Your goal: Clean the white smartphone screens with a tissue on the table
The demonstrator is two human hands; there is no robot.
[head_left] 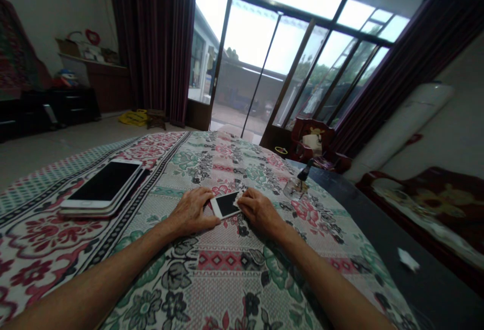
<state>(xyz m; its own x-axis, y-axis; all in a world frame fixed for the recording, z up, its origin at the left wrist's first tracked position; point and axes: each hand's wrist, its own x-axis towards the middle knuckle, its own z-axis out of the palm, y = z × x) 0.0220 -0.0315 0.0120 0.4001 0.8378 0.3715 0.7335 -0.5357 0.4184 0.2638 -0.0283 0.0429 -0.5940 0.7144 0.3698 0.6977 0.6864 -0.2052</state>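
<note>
A white smartphone (pixel 227 205) with a dark screen lies face up on the patterned tablecloth (pixel 234 269). My left hand (pixel 193 210) grips its left end, thumb along the near edge and fingers at the far edge. At the phone's right end, my right hand (pixel 259 209) pinches a small crumpled white tissue (pixel 237 199) and presses it to the screen. Most of the tissue is hidden under the fingers. To the left, a stack of white phones (pixel 104 186) sits on the cloth, the top one face up with a black screen.
A small clear bottle with a black pump top (pixel 298 185) stands on the table beyond my right hand. A white scrap (pixel 408 259) lies on the dark surface (pixel 427 289) at right. Wooden chairs (pixel 313 141) and glass doors (pixel 245 68) are farther back.
</note>
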